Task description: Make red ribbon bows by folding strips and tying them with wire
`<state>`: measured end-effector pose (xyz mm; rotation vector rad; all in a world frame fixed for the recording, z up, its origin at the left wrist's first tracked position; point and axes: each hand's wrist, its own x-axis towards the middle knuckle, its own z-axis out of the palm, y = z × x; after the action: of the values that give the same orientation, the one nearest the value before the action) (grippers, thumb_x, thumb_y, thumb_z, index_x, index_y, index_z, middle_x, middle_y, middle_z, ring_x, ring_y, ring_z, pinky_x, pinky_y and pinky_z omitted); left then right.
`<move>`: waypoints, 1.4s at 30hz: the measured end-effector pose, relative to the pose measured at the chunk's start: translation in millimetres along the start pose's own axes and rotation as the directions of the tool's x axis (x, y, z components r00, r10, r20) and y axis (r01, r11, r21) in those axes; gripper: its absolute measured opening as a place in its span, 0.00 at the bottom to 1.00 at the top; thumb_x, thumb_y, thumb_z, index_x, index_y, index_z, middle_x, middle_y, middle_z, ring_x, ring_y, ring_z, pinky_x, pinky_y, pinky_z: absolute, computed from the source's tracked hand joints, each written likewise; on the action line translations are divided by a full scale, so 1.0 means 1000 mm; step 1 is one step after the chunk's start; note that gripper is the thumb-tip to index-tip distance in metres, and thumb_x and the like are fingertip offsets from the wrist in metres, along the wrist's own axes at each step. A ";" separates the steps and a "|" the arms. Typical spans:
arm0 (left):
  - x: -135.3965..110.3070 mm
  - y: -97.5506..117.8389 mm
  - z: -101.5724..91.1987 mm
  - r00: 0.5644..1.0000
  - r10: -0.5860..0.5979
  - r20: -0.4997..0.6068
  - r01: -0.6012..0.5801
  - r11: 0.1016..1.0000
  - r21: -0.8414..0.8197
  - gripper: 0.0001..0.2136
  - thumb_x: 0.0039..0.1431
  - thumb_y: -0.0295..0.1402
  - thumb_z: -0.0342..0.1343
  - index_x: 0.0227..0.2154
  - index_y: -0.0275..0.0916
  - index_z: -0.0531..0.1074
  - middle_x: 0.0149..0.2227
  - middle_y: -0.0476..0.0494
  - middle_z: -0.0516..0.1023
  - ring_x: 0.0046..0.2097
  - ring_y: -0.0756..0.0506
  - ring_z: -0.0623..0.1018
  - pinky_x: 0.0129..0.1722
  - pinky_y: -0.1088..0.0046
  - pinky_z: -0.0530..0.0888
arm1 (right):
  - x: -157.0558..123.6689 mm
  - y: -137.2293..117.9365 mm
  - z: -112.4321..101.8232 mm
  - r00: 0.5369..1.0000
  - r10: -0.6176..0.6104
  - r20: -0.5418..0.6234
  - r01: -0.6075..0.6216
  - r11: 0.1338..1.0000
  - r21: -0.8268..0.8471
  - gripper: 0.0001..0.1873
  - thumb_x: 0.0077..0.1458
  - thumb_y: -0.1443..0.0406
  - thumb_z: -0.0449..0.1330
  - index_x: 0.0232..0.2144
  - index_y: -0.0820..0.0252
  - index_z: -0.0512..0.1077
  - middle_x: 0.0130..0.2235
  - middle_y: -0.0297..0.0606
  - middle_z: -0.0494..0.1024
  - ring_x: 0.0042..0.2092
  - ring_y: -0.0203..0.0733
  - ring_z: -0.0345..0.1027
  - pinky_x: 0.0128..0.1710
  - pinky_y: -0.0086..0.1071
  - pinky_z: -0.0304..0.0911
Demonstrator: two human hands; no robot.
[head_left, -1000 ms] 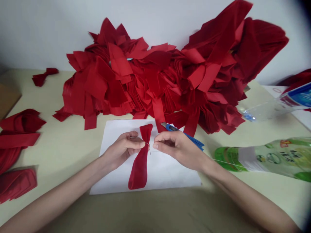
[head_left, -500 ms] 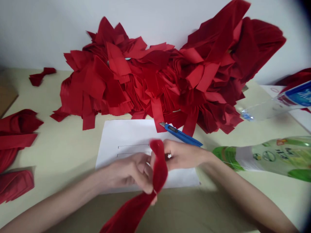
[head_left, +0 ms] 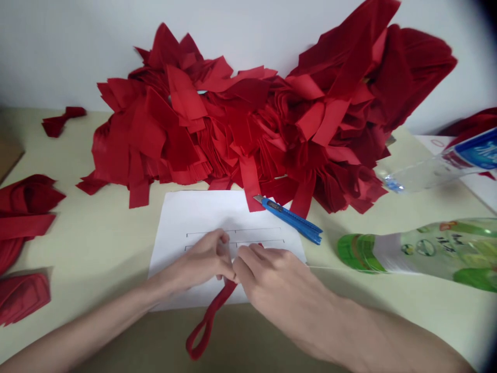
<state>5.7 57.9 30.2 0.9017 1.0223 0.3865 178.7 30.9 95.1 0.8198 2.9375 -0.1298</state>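
Observation:
My left hand (head_left: 202, 261) and my right hand (head_left: 267, 274) meet over a white sheet of paper (head_left: 194, 217) marked with thin rectangle lines. Both pinch the middle of a folded red fabric strip (head_left: 207, 324), whose looped end hangs down toward me past the paper's front edge. The strip's other end is hidden under my right hand. A thin pale thread (head_left: 322, 268) runs from my right hand toward the green bottle. A blue utility knife (head_left: 289, 218) lies just beyond my right hand at the paper's far right corner.
A large heap of red fabric strips (head_left: 248, 119) fills the back of the table against the wall. Folded red pieces (head_left: 23, 207) lie at the left. A green plastic bottle (head_left: 419, 251) and a clear bottle (head_left: 438, 163) lie at the right.
The red strip lay flat on the paper, then was lifted and turned. Now both hands have dropped nearer me, with the strip's loop hanging over the paper's front edge.

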 end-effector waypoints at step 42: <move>-0.010 0.014 0.015 0.976 0.016 0.219 -0.064 0.974 0.215 0.12 0.37 0.19 0.54 0.22 0.39 0.58 0.20 0.58 0.56 0.23 0.54 0.58 0.20 0.76 0.52 | 0.005 0.019 0.005 0.999 -0.038 0.023 0.028 0.943 0.330 0.09 0.49 0.77 0.55 0.32 0.62 0.70 0.34 0.36 0.73 0.36 0.39 0.66 0.32 0.32 0.59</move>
<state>14.9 52.6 50.5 1.1406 0.8573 0.2046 184.9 49.5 88.9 0.7959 2.9438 -0.6467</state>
